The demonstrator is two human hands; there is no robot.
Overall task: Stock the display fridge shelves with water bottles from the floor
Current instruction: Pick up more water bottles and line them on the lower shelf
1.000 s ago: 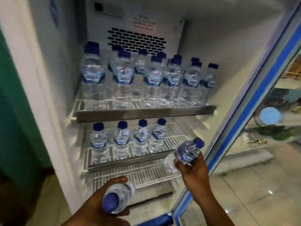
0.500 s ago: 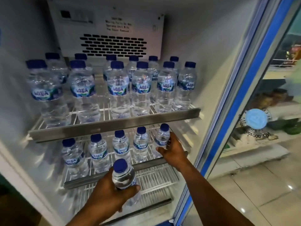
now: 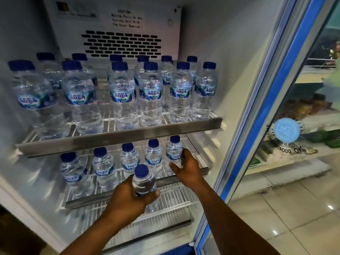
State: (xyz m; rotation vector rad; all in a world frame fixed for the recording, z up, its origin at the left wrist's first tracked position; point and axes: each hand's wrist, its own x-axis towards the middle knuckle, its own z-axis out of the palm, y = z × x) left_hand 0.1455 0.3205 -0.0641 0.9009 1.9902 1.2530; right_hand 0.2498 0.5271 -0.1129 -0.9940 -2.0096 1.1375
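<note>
Blue-capped "AQUA" bottles [image 3: 122,96], fridge shelves [image 3: 117,138]

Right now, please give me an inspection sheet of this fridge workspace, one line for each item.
Surface: middle wire shelf, five small bottles in the front row.
Job's things: small bottle in the left hand; rightmost bottle upright on the shelf, right hand on it.
Clutter: nothing seen.
Grippers: both hands grip bottles.
Cables: nothing seen.
Surroundings: top shelf full of large bottles; glass door open.
</note>
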